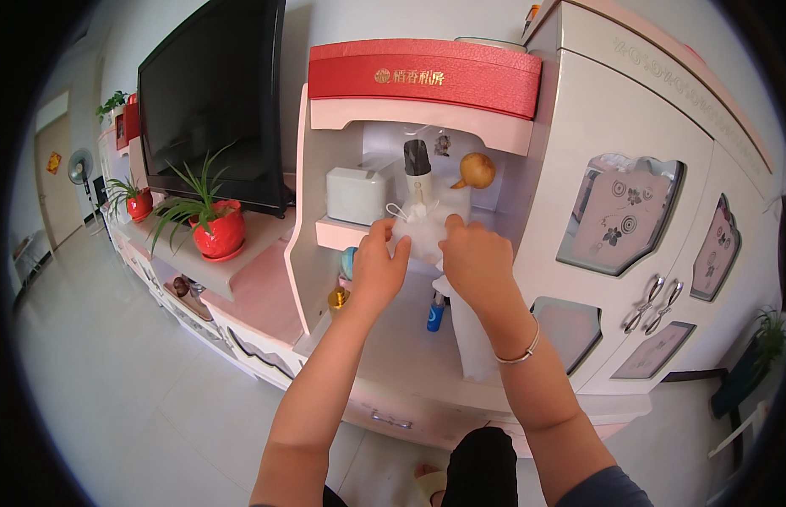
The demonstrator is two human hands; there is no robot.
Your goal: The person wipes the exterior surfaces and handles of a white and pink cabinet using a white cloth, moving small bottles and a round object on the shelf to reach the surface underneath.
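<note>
The work item, a white translucent bag (421, 237), is located between the person's two hands, in front of the recess of a pink-and-white cabinet (304, 203). A white cord (396, 209) forms loops at the upper left of the bag.

Left hand (380, 269): positioned at the left side of the bag. Thumb and index finger are slightly apart. From where I stand, I cannot tell whether the fingers grip the material.

Right hand (477, 255): positioned at the right side of the bag. The fingers are bent, set narrow and holding the bag's edge. A thin bracelet (521, 354) encircles the wrist.

Adjacent items: a pale cylinder with a dark top (420, 173) stands upright just behind the bag. A tan gourd-shaped object (477, 171) is to its right. A white box (357, 195) sits on the shelf to the left. Below the hands, a small blue container (435, 313) stands upright on the lower surface. A gold-coloured bottle (338, 297) is beside the left forearm. A red box (423, 78) lies across the cabinet top, above the recess.
</note>
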